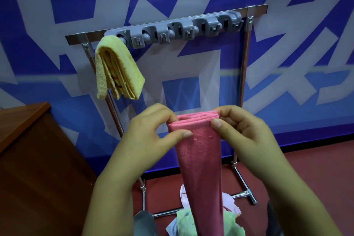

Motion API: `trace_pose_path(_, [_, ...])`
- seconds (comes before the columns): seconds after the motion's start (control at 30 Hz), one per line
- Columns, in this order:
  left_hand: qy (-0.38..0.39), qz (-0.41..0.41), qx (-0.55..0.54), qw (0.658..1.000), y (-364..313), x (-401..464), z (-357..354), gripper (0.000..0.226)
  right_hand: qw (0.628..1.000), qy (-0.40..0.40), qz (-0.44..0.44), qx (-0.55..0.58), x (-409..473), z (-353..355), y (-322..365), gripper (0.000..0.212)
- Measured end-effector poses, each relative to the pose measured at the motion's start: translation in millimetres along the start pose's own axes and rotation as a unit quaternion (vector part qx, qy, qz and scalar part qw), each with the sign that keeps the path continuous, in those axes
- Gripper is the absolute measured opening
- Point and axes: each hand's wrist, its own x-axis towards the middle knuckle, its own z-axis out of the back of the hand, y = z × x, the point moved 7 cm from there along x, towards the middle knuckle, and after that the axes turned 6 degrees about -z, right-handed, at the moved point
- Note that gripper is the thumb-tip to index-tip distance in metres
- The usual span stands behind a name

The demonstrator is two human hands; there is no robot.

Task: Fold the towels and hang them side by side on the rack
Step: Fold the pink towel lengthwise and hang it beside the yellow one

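the folded pink cloth towel [199, 151] looks fuzzy and matt, with small pills on its nap. the yellow terry towel [116, 67] at the far left is coarse and looped. the chrome metal rack frame [243, 74] shines smooth; its grey plastic clip bar [178, 28] is dull. the brown wooden cabinet [28, 149] at the left has a faint sheen.

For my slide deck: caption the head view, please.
Both hands hold a folded pink towel before the rack; yellow towel hung.

Both hands raised side by side; left hand [153, 130] and right hand [241, 132] pinching, fingers curled.
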Motion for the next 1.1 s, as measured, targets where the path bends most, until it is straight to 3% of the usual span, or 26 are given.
trace_pose_path(0.2, [-0.078, 0.01, -0.108, 0.991, -13.4, 3.1, 14.8, 0.023, 0.996, -0.007, 0.062, -0.059, 3.4, 1.5, 21.8, 0.015])
trace_pose_path(0.37, [-0.14, 0.09, -0.276, 0.947, -1.1, -4.2, 3.7, 0.036, 0.999, -0.007, 0.043, -0.01, 4.3, 3.7, 7.0, 0.018])
trace_pose_path(0.5, [-0.169, 0.098, -0.322, 0.926, 3.5, -3.9, 2.2, 0.023, 0.998, -0.016, 0.053, 0.004, 4.6, 7.6, 4.8, 0.013])
trace_pose_path(0.67, [-0.113, 0.105, -0.292, 0.944, 10.3, -3.6, 6.1, 0.026, 0.999, -0.005, 0.053, 0.007, 3.6, 3.0, 5.9, 0.014])
trace_pose_path(0.83, [0.015, 0.041, -0.132, 0.99, -15.1, 0.4, 3.0, 0.046, 0.998, 0.015, 0.054, -0.001, 7.7, -8.5, 1.7, 0.012])
trace_pose_path(0.97, [0.004, -0.005, -0.026, 1.0, -30.2, 12.2, 5.0, 0.026, 0.997, 0.031, 0.071, 0.0, 11.0, -19.0, 2.0, 0.013])
trace_pose_path(1.1, [-0.009, -0.016, -0.028, 0.999, -31.3, 16.1, 8.5, 0.019, 0.996, 0.031, 0.068, 0.042, 9.3, -9.3, -2.7, 0.019])
